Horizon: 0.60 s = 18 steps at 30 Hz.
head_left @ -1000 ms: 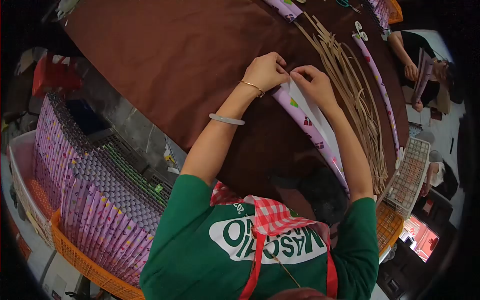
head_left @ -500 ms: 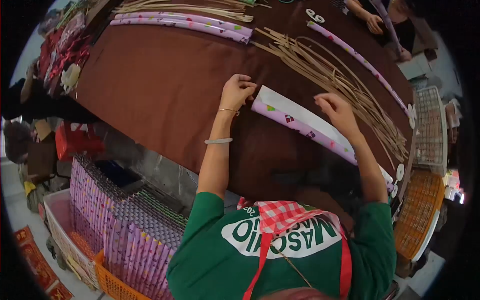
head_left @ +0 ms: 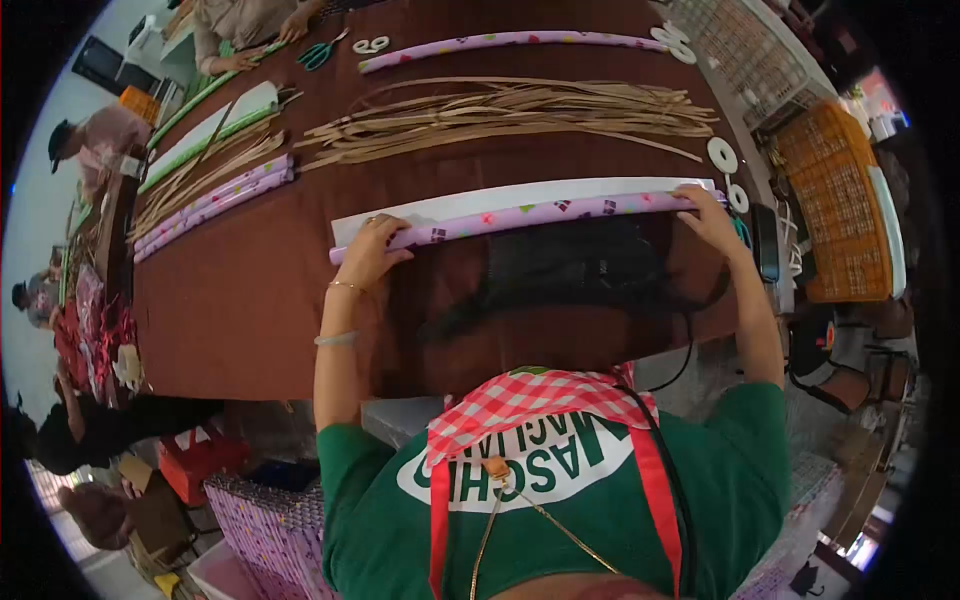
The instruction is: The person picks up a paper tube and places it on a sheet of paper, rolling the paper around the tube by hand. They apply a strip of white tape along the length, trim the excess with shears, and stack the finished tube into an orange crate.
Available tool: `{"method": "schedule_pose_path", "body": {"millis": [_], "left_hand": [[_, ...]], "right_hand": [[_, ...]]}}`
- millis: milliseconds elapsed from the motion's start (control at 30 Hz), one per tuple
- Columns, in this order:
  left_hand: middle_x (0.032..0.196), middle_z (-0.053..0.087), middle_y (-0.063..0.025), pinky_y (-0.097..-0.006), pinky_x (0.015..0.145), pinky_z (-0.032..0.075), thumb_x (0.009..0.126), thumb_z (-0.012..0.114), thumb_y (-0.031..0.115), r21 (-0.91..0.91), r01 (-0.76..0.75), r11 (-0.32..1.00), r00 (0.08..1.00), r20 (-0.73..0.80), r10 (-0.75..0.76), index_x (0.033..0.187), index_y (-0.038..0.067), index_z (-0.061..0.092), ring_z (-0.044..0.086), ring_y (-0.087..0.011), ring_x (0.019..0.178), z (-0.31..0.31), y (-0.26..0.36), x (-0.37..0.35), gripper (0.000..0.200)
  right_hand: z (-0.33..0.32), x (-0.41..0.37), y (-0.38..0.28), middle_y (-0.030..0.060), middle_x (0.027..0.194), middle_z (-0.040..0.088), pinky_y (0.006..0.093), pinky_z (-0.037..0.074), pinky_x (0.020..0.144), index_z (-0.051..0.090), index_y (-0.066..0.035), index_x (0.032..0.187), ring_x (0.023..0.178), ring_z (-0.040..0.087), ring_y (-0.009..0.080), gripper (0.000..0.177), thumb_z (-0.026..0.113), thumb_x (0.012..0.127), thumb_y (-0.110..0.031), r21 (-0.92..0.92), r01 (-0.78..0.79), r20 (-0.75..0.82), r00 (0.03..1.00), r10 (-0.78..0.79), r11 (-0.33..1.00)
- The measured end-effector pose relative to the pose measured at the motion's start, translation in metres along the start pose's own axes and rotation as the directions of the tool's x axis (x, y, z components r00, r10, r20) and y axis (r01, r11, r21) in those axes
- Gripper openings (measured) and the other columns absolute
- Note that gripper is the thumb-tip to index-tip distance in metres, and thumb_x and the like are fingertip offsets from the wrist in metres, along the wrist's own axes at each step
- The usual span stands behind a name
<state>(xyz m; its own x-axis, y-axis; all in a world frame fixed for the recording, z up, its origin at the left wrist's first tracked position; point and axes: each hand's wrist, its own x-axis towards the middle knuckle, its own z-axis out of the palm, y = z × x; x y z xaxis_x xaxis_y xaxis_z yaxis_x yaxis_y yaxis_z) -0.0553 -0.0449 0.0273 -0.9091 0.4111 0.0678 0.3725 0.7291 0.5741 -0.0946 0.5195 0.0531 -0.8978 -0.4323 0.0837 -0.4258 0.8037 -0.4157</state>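
Note:
A roll of purple patterned wrapping paper (head_left: pixel 530 216) lies across the brown-covered table in front of me, a white strip of its underside (head_left: pixel 450 205) showing along the far edge. My left hand (head_left: pixel 372 252) holds the roll near its left end, fingers over the top and thumb on the near side. Close to the right end, my right hand (head_left: pixel 708 218) grips the roll in the same way. On my side of the roll is a dark bag-like item (head_left: pixel 570 265) with a thin black cord.
Beyond the roll lies a bundle of long tan strips (head_left: pixel 520 118). Another purple roll (head_left: pixel 520 42) sits farther back. White tape rolls (head_left: pixel 722 155) and a phone (head_left: pixel 765 243) are at the right. Teal scissors (head_left: pixel 316 55) lie at the back near a co-worker's hand (head_left: pixel 238 64).
My view has turned, and the roll now appears nearly level instead of slanted. Both hands, raised off the paper before, have come down onto the roll's ends.

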Motion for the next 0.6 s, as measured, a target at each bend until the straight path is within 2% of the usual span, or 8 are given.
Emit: {"method": "schedule_pose_path", "body": {"millis": [100,167,233,300,367,500,567,600], "left_hand": [[0.103,0.057,-0.0135,-0.0381,0.084,0.043,0.066,0.074,0.008,0.047,0.088,0.995,0.995,-0.052,-0.086,0.103,0.002,0.056,0.052,-0.0316,0.098,0.004,0.005,-0.002,0.042],[0.096,0.058,-0.0114,-0.038,0.08,0.044,0.064,0.074,0.01,0.101,0.046,0.994,0.995,-0.098,-0.036,0.1,0.004,0.057,0.053,-0.0311,0.093,0.01,0.007,0.0,0.039],[0.095,0.059,-0.012,-0.0389,0.079,0.044,0.065,0.073,0.01,0.093,0.096,0.991,0.99,-0.114,-0.085,0.099,0.004,0.057,0.053,-0.0321,0.092,0.013,0.011,0.001,0.038],[0.095,0.058,-0.0135,-0.04,0.08,0.043,0.065,0.072,0.009,0.149,0.046,0.988,0.994,-0.109,-0.029,0.098,0.004,0.057,0.052,-0.0334,0.092,0.011,0.012,-0.001,0.037],[0.096,0.057,-0.0149,-0.0413,0.08,0.043,0.066,0.071,0.008,0.23,0.05,0.972,0.996,-0.083,-0.031,0.099,0.004,0.055,0.052,-0.035,0.092,0.009,0.025,-0.002,0.037],[0.099,0.054,-0.0168,-0.043,0.079,0.042,0.067,0.07,0.008,0.216,-0.01,0.976,0.998,0.06,-0.003,0.1,0.004,0.051,0.05,-0.0377,0.093,0.002,0.012,0.009,0.039],[0.102,0.052,-0.0179,-0.0447,0.079,0.043,0.067,0.068,0.005,0.247,0.0,0.969,0.994,0.11,-0.028,0.1,0.004,0.048,0.05,-0.0392,0.093,0.0,0.008,0.017,0.039],[0.103,0.05,-0.0191,-0.0456,0.077,0.043,0.068,0.065,0.002,0.288,-0.013,0.958,0.998,0.064,-0.006,0.1,0.004,0.047,0.05,-0.0396,0.092,-0.004,0.012,0.022,0.036]], "right_hand": [[0.012,0.008,-0.008,0.0093,0.11,0.055,0.0397,0.041,0.088,0.055,-0.007,0.105,0.104,0.05,0.0321,0.036,0.067,0.071,-0.012,-0.063,-0.046,-0.048,0.998,0.043,0.997],[0.029,0.01,0.006,0.0087,0.11,0.055,0.0391,0.04,0.089,0.056,-0.008,0.104,0.104,0.051,0.0303,0.036,0.068,0.071,-0.014,-0.166,-0.059,-0.087,0.995,0.045,0.984],[0.029,0.005,0.015,0.0084,0.111,0.054,0.0384,0.039,0.09,0.056,-0.01,0.106,0.104,0.05,0.0294,0.036,0.068,0.072,-0.016,-0.164,-0.075,-0.095,0.994,0.06,0.984],[0.028,-0.003,0.014,0.0077,0.111,0.054,0.039,0.038,0.091,0.055,-0.01,0.106,0.105,0.049,0.03,0.036,0.067,0.073,-0.016,-0.191,-0.074,-0.115,0.992,0.053,0.979],[0.02,-0.004,0.008,0.0078,0.11,0.054,0.0396,0.037,0.091,0.055,-0.009,0.107,0.105,0.049,0.0303,0.038,0.068,0.072,-0.02,-0.18,-0.096,-0.054,0.995,0.087,0.979],[0.012,0.008,0.009,0.0079,0.108,0.052,0.0387,0.039,0.089,0.055,-0.009,0.104,0.104,0.049,0.0294,0.042,0.071,0.07,-0.028,-0.197,-0.061,0.066,0.995,0.075,0.979],[0.001,0.024,0.015,0.0095,0.1,0.055,0.041,0.042,0.082,0.055,-0.008,0.097,0.096,0.053,0.0311,0.038,0.071,0.07,-0.029,-0.22,-0.02,0.187,0.98,0.062,0.975],[-0.003,0.032,0.012,0.0102,0.097,0.056,0.042,0.043,0.079,0.054,-0.008,0.095,0.093,0.054,0.0319,0.037,0.072,0.07,-0.028,-0.242,-0.027,0.238,0.967,0.086,0.97]]}}
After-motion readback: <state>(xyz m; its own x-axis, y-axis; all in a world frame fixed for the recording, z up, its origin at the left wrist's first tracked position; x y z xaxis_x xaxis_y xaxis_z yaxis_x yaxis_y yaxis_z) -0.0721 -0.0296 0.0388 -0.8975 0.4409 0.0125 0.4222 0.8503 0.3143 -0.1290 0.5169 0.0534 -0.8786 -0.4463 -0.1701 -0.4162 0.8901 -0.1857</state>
